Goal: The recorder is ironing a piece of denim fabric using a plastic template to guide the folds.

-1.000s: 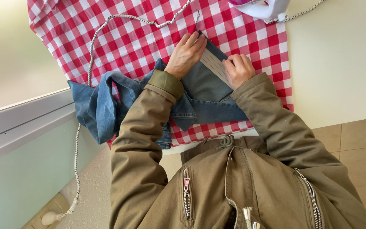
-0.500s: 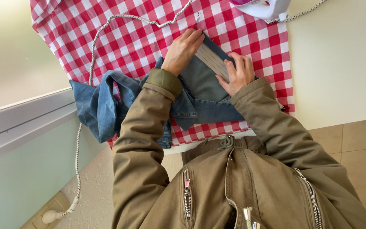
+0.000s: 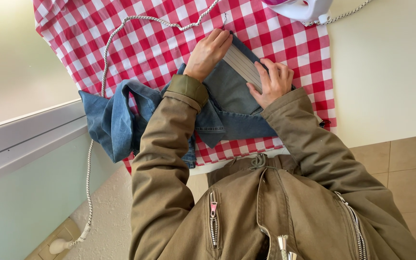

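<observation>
A pair of blue jeans [image 3: 227, 103] lies on a board covered with red-and-white checked cloth [image 3: 150, 43]. Part of the jeans hangs in a bunch over the left edge [image 3: 114, 123]. A pale striped pocket lining [image 3: 242, 65] is turned out on the denim. My left hand [image 3: 208, 53] grips the far corner of that lining and denim. My right hand [image 3: 273, 82] lies flat with spread fingers on the lining's near side. Both arms wear an olive jacket.
A white iron [image 3: 297, 8] stands at the far edge of the board, its braided cord [image 3: 103, 77] running across the cloth and down to a wall plug [image 3: 61, 244]. A window sill [image 3: 25, 139] is at left, beige floor tiles [image 3: 405, 168] at right.
My left hand has moved farther up along the lining's corner. My right hand has slid onto the striped lining and flattened there.
</observation>
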